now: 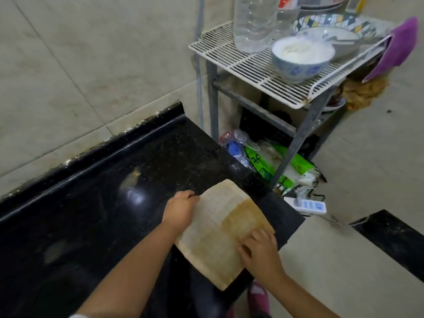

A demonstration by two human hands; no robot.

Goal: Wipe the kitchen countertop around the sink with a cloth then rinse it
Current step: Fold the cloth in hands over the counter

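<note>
A pale, yellow-stained rectangular cloth point(223, 230) lies spread flat at the right end of the glossy black speckled stone countertop point(96, 203), its near corner hanging just past the counter's front edge. The left hand point(180, 210) rests at the cloth's left edge, fingers curled over the border so that they seem to pinch it, though the grip itself is partly hidden. The right hand point(259, 249) lies on top of the cloth near its right side, fingers spread and pressing down flat. The two hands are apart, one on each side of the cloth. Light reflects off the wet-looking counter surface to the left of the hands, and a raised black lip runs along the tiled wall behind it. Just beyond the counter's end stands a grey metal-framed stand topped with a white wire rack point(241, 58). On the rack sit a blue-and-white patterned bowl holding white rice point(301, 58), a large clear plastic bottle point(254, 21) and more dishes behind. A purple cloth point(399, 47) hangs off the rack's right corner. Below, green-and-white plastic packets point(275, 164) lie on the floor beside a white power strip point(309, 205).
</note>
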